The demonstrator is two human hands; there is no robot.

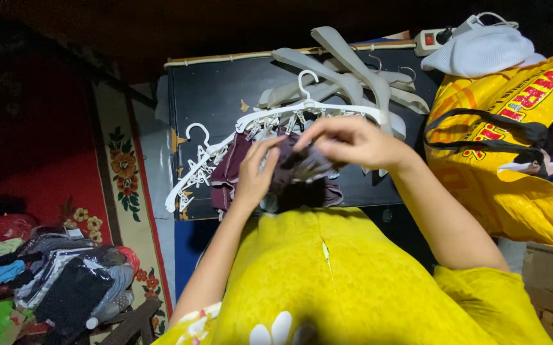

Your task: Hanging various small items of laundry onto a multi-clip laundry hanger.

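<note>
Dark maroon garment (302, 176) at frame centre, bunched; its shape and lower edge are hard to make out against the black tabletop (212, 96). No clear long axis. Left hand (255, 174) grips its left side, fingers curled shut. Right hand (353, 142) pinches its top. White clip hanger (270, 118) just above runs left-right, hook up.

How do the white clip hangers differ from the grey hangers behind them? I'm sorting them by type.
The white clip hangers are thin and carry rows of small clips; the grey hangers are broad, thick and without clips. The white ones lie nearest both hands, over the dark maroon cloth; the grey ones sit piled farther back. Both kinds rest on the black tabletop and have hooks.
</note>
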